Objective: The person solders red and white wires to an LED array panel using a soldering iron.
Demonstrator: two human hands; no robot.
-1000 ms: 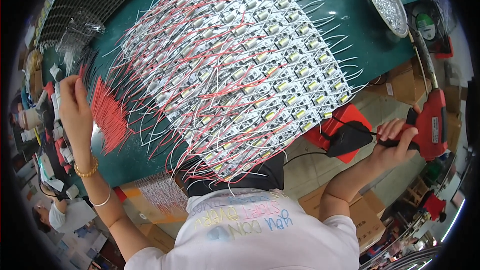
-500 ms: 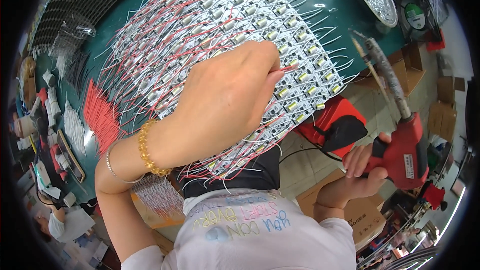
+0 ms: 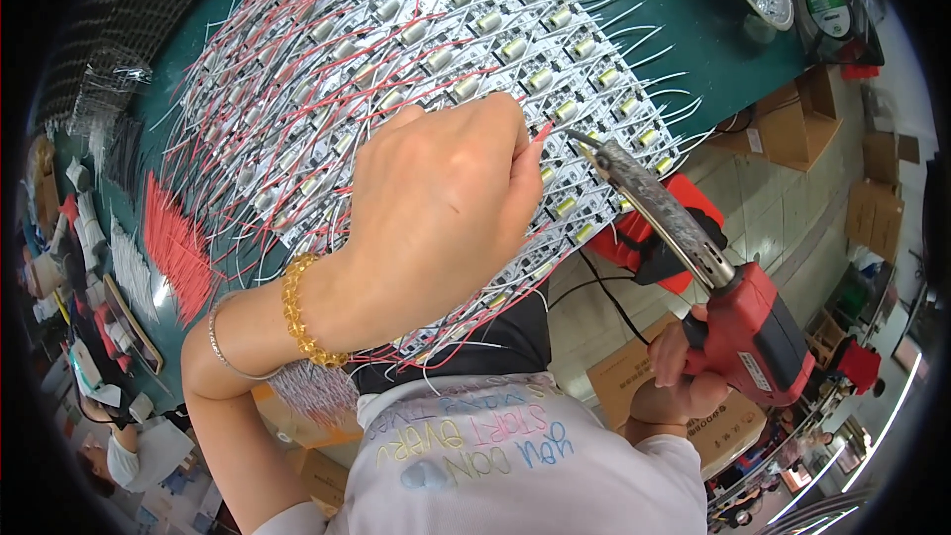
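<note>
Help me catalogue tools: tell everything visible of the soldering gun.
The soldering gun has a red-and-black, plastic-looking body with a pale label, a slotted grey metal barrel and thin dark tip. Gripped by the right hand, it points forward and left, tip over the circuit boards beside a red wire; tip contact is unclear.

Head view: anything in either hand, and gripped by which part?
Right hand: red-and-black pistol-shaped soldering gun, held by its handle. Left hand: thin red wire, pinched close to its visible end; the hand hides the rest.
</note>
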